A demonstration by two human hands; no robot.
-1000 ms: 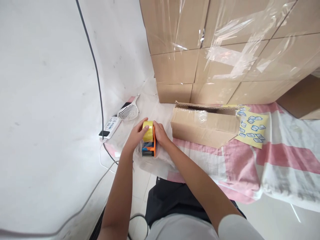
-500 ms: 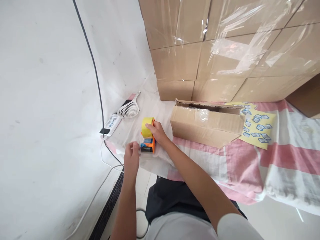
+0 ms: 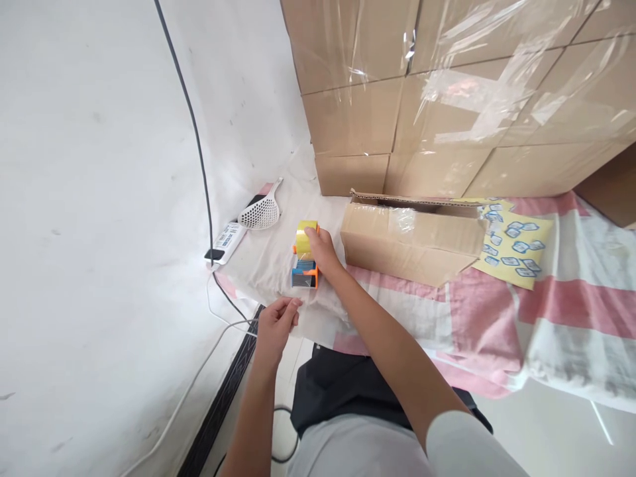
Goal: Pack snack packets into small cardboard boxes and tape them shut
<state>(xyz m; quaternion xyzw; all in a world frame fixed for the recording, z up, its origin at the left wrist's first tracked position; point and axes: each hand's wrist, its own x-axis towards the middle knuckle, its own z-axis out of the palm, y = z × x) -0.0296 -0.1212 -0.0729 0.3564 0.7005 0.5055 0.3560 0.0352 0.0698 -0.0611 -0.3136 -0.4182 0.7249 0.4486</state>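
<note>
An orange and blue tape dispenser [image 3: 305, 270] with a yellowish roll of tape [image 3: 303, 236] stands on a white cloth. My right hand [image 3: 324, 248] grips its right side and top. My left hand [image 3: 277, 323] is nearer to me and lower left of the dispenser, over the cloth's edge. Its fingertips are pinched together, seemingly on the end of the clear tape; the strip itself is hardly visible. An open, low cardboard box [image 3: 412, 238] lies just right of the dispenser.
Stacked cartons under plastic film [image 3: 447, 99] rise behind the box. A yellow sheet of blue stickers [image 3: 514, 248] lies to its right on the pink and white cloth [image 3: 546, 311]. A power strip [image 3: 226, 240], a white perforated scoop [image 3: 259, 213] and a black cable [image 3: 193, 132] are by the wall.
My left hand left the roll, went to the dispenser's front, then drew back toward me with fingers pinched. My right hand stayed on the dispenser, which shifted slightly away.
</note>
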